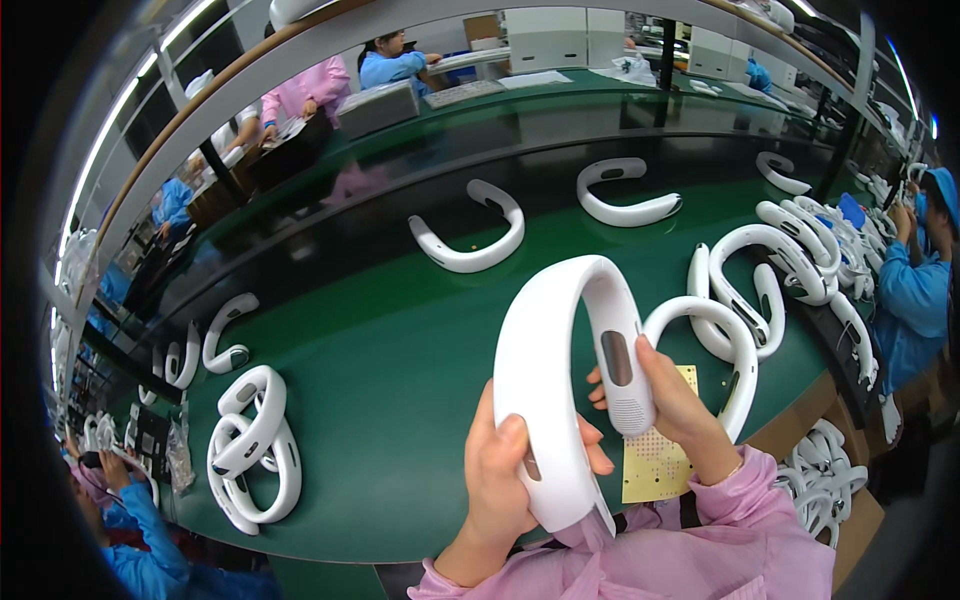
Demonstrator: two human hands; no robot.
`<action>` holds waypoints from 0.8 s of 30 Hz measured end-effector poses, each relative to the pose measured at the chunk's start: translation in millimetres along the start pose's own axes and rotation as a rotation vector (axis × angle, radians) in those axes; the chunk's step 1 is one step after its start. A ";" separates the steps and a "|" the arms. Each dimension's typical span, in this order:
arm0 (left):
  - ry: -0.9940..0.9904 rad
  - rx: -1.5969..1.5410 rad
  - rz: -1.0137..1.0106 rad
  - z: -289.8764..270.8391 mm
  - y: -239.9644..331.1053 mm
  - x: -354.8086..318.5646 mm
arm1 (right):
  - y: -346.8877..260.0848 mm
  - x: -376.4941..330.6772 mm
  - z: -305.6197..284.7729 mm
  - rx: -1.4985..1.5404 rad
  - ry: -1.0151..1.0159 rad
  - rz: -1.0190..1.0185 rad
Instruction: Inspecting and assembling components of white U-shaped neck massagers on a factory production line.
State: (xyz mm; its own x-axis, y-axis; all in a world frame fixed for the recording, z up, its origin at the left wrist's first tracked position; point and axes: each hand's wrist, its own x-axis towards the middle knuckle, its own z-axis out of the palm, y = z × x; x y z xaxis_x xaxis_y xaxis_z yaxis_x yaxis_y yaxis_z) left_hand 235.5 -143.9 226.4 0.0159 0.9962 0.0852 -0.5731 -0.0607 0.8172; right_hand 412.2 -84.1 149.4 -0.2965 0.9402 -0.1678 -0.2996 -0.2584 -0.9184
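White neckband [560, 340] — gripped by both hands, upright.

White U-shaped neckband [560, 340], glossy, grey oval panel on one arm, held upright, open end at six o'clock

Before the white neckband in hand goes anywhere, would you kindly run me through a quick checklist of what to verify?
1. Left hand grips one arm of the white neckband: ok.
2. Right hand grips the other arm by the grey panel: ok.
3. Neckband lifted off the green belt: ok.
4. Yellow perforated card lies flat below: ok.
5. Bare belt space ahead to set down: ok.
6. Surface flaws on the neckband: cannot tell.
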 end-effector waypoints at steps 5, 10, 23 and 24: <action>0.002 0.119 0.016 11.6 1.2 -5.4 | 1.4 2.0 -2.4 -0.072 0.001 -0.042; -0.005 0.079 0.015 4.9 2.0 -6.6 | 2.8 -0.5 -1.9 -0.032 0.003 -0.007; -0.057 -0.350 -0.055 -79.6 -39.5 1.9 | -28.4 -52.2 -12.1 -0.152 -0.121 -0.147; -0.032 -0.160 -0.037 -91.7 -44.0 6.7 | -34.5 -57.5 -6.2 -0.205 -0.139 -0.128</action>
State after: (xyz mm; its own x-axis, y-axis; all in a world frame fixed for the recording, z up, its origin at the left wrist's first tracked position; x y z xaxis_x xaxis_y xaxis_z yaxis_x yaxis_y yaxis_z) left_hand 185.7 -128.9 138.8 0.0637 0.9950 0.0768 -0.6949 -0.0110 0.7190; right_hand 445.2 -127.8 188.5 -0.3936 0.9193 -0.0078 -0.1574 -0.0757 -0.9846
